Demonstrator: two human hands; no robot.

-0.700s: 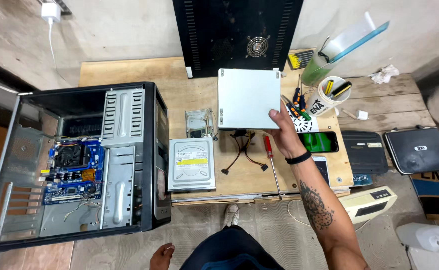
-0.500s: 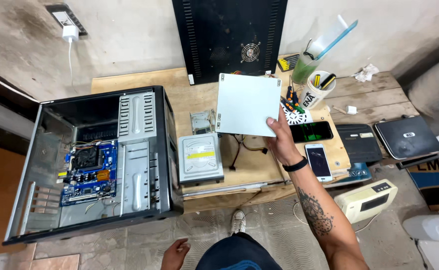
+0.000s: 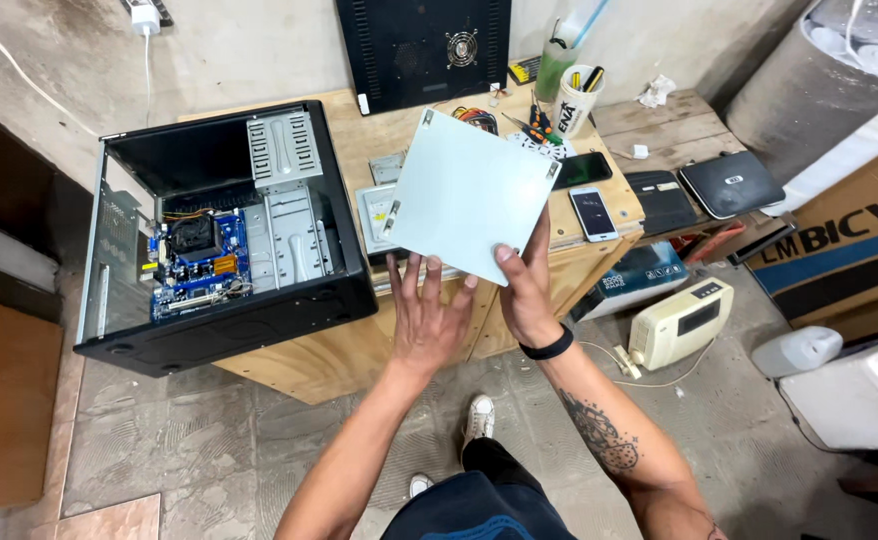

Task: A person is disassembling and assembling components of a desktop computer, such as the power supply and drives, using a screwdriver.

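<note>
The side panel (image 3: pixel 469 190) was held tilted above the wooden bench (image 3: pixel 359 345). Our right hand (image 3: pixel 526 290) gripped its lower edge; our left hand (image 3: pixel 427 315) lay open beneath. We judged it light, stiff, sharp-edged.

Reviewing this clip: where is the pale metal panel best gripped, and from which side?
Judged from its pose, by the near edge, from below: the panel is flat, thin and tilted up, and the right hand pinches that edge while the left hand spreads beneath it.

Wooden bench (image 3: pixel 359 362) carries open computer case (image 3: pixel 221 232) (black), phones (image 3: pixel 592 210).
</note>
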